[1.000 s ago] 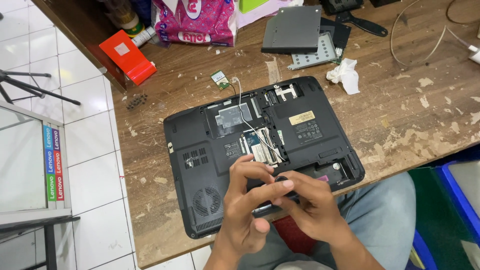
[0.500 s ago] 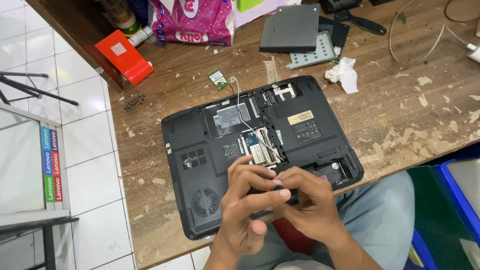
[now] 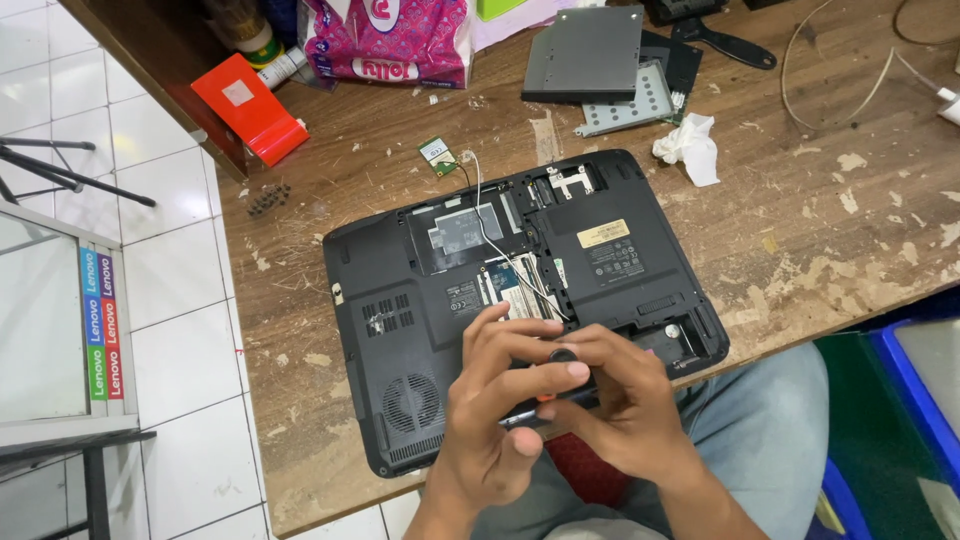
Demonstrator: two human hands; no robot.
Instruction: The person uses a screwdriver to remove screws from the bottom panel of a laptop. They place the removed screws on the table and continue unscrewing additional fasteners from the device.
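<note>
A black laptop [image 3: 400,300] lies upside down on the worn wooden table [image 3: 840,230], its bottom covers off and boards and thin cables exposed. Over its near edge, my left hand [image 3: 500,410] and my right hand [image 3: 620,400] are closed together around a small black tool [image 3: 562,357] with a round end cap. An orange bit of it shows between my fingers. Most of the tool is hidden by my hands.
A small green card [image 3: 437,155] on wires lies beyond the laptop. Further back lie a grey drive [image 3: 585,50], a metal bracket [image 3: 625,105], a crumpled tissue [image 3: 688,148], an orange box [image 3: 250,105], a pink bag [image 3: 385,35], several screws [image 3: 268,198] and cables [image 3: 840,90].
My hands stay over the laptop's near edge with only slight finger shifts on the tool. The view has moved a little.
</note>
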